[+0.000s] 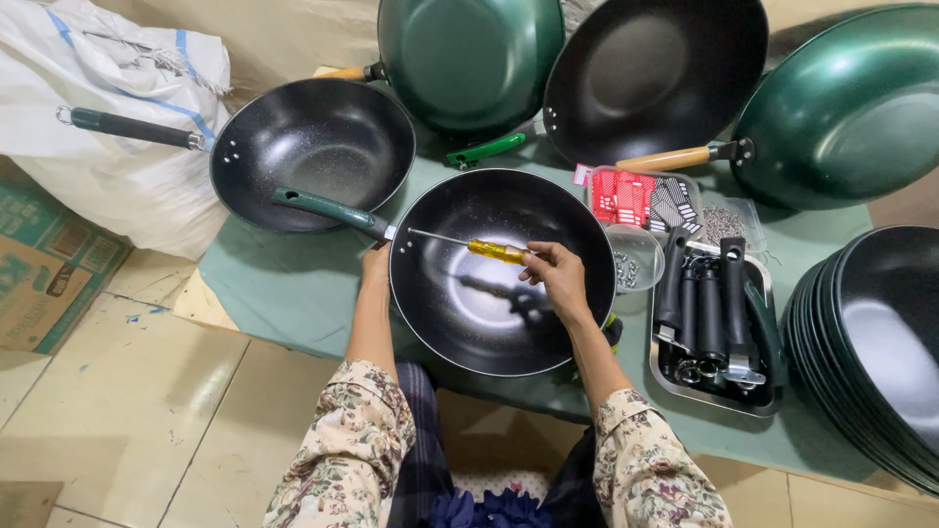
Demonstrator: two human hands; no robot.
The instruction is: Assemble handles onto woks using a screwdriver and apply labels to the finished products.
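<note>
Nearest the camera, two floral sleeves are seen reaching forward over a green-covered bench. A dark wok with a green handle is tilted up at the near edge of the bench, its inside turned toward the wearer. The left hand is pressed against the wok's rim beside the handle joint; how far its fingers are curled cannot be told, as they are hidden behind the rim. The right hand is closed around the yellow grip of one screwdriver, whose thin shaft is laid across the wok's inside with its tip at the handle joint.

Just right of the wok, one small clear bowl holding small metal pieces is seen, and beside it one steel tray filled with black handles, too crowded to be counted. At the right edge, a stack of bare dark woks is nested; their number cannot be told.

Further back, a clear box holding red and black-and-white packets is set. Left of it, one finished wok is laid with its dark green handle pointing left. At the far edge, three more woks are leaned up: two showing green backs and one showing its black inside.

On the tiled floor at left, one white sack and one cardboard box are seen.
</note>
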